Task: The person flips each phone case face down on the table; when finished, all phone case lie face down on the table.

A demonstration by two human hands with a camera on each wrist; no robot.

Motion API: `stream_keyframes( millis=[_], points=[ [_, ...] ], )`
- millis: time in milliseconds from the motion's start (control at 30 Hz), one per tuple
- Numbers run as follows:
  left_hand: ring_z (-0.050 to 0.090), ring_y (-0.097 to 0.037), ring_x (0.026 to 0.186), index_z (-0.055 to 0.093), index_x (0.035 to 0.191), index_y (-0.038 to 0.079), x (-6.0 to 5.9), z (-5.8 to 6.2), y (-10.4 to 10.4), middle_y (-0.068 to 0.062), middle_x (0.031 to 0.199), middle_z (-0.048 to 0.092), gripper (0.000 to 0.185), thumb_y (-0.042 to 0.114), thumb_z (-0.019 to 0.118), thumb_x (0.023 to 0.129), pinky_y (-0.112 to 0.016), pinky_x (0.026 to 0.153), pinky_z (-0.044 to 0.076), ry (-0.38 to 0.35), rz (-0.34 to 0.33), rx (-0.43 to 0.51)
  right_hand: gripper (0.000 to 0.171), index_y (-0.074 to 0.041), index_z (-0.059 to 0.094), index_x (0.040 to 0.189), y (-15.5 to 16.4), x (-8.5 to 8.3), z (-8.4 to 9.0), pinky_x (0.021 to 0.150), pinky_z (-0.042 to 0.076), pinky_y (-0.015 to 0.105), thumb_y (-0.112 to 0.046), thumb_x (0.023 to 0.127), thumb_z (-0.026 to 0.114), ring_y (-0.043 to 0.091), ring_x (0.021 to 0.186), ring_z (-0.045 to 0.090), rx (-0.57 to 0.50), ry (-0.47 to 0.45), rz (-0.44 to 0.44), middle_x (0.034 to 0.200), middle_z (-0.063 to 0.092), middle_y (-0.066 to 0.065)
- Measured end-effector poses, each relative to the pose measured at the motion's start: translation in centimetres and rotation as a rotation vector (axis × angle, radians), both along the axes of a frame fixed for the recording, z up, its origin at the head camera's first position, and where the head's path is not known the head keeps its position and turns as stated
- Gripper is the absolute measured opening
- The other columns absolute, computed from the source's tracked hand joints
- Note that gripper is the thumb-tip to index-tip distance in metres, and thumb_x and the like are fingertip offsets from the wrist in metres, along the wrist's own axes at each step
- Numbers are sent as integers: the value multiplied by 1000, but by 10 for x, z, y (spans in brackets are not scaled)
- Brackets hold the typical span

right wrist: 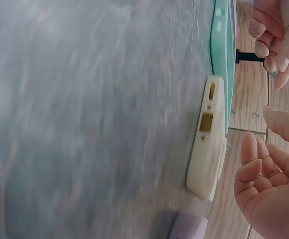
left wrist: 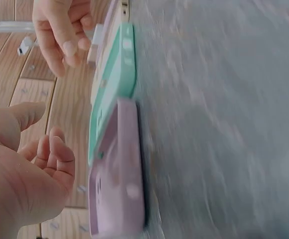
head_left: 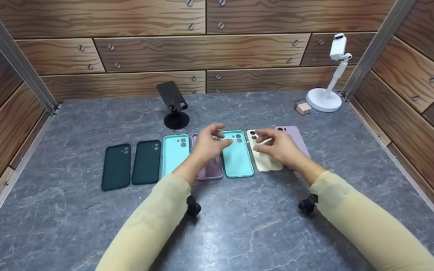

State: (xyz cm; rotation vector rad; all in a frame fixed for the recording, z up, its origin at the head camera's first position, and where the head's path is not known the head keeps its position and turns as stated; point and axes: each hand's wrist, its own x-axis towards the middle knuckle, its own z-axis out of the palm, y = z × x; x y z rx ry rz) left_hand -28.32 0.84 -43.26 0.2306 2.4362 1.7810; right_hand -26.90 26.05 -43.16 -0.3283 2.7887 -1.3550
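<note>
Several phone cases lie in a row across the table. From the left come a dark green case (head_left: 116,167), another dark green case (head_left: 146,162), a turquoise case (head_left: 174,150) and a purple case (head_left: 212,171). Further right are a second turquoise case (head_left: 237,160), a cream case (head_left: 268,162) and a lilac case (head_left: 298,137). My left hand (head_left: 206,145) hovers over the purple case, thumb and fingers apart and loosely bent, holding nothing. Above the cream case is my right hand (head_left: 280,147), also empty, its fingers relaxed; it partly hides the cream and lilac cases.
Behind the row stands a black phone stand (head_left: 176,121) holding a dark phone-shaped piece (head_left: 170,95). A white stand (head_left: 324,101) is at the back right, beside a small pinkish block (head_left: 303,108). Wood-patterned walls (head_left: 202,54) enclose the table (head_left: 247,214) at back and sides.
</note>
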Motion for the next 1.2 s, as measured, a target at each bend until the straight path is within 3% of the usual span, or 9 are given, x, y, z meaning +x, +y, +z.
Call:
stream_keyframes(
  millis=[100,233,367,500,667,900,1200],
  points=[
    [63,-24,104,59,149,5,-1,-8,-9,-10,115,65,58,11,80,96,-32,81,55,0,-6,-6,55,6,61,143,-6,-1,-5,82,56,25,-7,93,80,33,99,72,-1,3,11,115,74,20],
    [64,-25,105,59,148,3,-2,-17,-16,-11,114,65,57,11,80,96,-33,78,55,-2,-25,-8,55,7,61,143,-13,-3,-10,90,59,37,-9,94,81,35,103,73,13,-26,18,116,74,20],
    [63,-26,107,60,147,3,-3,-22,-19,-11,115,65,57,12,81,95,-36,85,55,-5,-42,-50,57,6,61,144,-16,-5,-14,94,57,44,-13,95,82,34,106,71,49,-72,18,117,74,18],
    [61,-24,102,61,146,4,-4,-24,-20,-10,112,66,58,14,83,93,-39,92,52,2,-60,-138,57,4,62,144,-18,-7,-16,93,54,42,-15,94,83,30,104,67,88,-102,26,116,73,16],
    [58,-22,95,65,141,2,-5,-26,-18,-8,107,65,58,19,86,90,-38,90,51,28,-81,-232,58,3,63,144,-20,-7,-17,93,52,42,-17,94,84,28,105,65,124,-120,35,120,71,16],
    [61,-26,104,66,139,3,-2,-25,-16,-10,116,67,61,26,89,88,-41,97,51,54,-105,-333,62,0,62,146,-23,-7,-16,90,50,40,-17,92,86,27,104,61,161,-123,40,121,69,14],
    [62,-28,108,64,141,2,-5,-28,-16,-13,119,68,63,22,90,86,-43,100,51,71,-118,-370,61,1,62,145,-24,-9,-17,90,49,39,-13,90,86,27,102,61,182,-102,47,120,68,15]
  ],
)
